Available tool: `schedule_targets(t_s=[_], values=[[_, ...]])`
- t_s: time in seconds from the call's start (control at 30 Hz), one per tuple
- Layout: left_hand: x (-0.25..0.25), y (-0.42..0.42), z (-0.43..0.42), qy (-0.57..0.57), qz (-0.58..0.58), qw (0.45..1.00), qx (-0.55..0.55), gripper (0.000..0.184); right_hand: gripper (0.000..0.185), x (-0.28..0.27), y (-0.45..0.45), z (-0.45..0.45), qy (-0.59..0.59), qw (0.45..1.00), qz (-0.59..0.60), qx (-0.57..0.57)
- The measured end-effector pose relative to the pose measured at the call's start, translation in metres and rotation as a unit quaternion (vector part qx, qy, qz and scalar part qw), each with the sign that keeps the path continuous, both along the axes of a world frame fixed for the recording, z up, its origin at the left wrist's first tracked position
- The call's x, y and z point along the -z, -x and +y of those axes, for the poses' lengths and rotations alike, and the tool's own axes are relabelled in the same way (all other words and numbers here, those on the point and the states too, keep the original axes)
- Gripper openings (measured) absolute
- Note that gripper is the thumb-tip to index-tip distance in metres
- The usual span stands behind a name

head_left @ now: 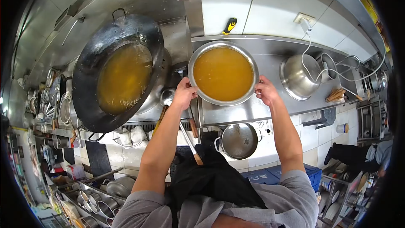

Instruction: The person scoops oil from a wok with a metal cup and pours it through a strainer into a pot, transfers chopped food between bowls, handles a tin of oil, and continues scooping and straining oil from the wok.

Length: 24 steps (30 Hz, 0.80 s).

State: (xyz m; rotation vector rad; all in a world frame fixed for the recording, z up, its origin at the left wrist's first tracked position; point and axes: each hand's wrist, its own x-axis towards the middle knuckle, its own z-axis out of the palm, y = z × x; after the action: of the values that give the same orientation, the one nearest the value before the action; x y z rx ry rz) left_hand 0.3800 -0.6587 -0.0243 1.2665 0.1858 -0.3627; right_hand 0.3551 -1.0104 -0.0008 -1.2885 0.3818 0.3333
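Note:
A round metal bowl (191,72) full of orange-brown liquid is between my hands, over the steel counter. My left hand (184,94) grips its rim at the lower left, fingers closed on the edge. On the opposite side my right hand (265,90) pinches the rim at the lower right. Whether the bowl rests on the counter or hangs just above it, I cannot tell. To the left, a large black wok (86,86) holds yellowish oily liquid. Close to my left forearm lies a ladle (167,97) with a long handle.
An upturned steel pot (300,76) sits on the counter at right, near a white cable (309,50) and a bundle of sticks (336,95). Below the counter is a two-handled pot (239,141). A blue crate (263,176) stands by my right side. Another person (358,155) is at far right.

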Motion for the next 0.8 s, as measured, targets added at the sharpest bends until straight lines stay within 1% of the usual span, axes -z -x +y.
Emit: schedule_targets(t_s=[0.17, 0.23, 0.43, 0.5, 0.6, 0.8], values=[[0.004, -0.001, 0.003, 0.000, -0.015, 1.000, 0.013, 0.019, 0.021, 0.004, 0.002, 0.002, 0.010, 1.000, -0.003, 0.016], [0.005, -0.003, 0.004, 0.001, -0.021, 1.000, 0.015, 0.018, 0.021, 0.003, 0.004, 0.004, -0.011, 1.000, -0.011, 0.021], [0.000, 0.009, 0.004, 0.047, -0.023, 0.999, -0.003, 0.019, 0.022, -0.006, 0.017, 0.011, -0.033, 0.997, -0.020, 0.062], [-0.003, 0.016, 0.007, 0.045, -0.030, 0.998, 0.019, 0.020, 0.023, -0.017, 0.023, 0.016, -0.029, 0.998, -0.023, 0.059], [-0.018, 0.031, 0.008, 0.070, -0.030, 0.997, -0.008, 0.017, 0.022, -0.034, 0.032, 0.021, -0.012, 0.997, -0.036, 0.061], [-0.063, 0.068, 0.032, 0.099, -0.037, 0.994, -0.019, 0.015, 0.021, -0.089, 0.059, 0.044, 0.002, 0.996, -0.071, 0.057]])
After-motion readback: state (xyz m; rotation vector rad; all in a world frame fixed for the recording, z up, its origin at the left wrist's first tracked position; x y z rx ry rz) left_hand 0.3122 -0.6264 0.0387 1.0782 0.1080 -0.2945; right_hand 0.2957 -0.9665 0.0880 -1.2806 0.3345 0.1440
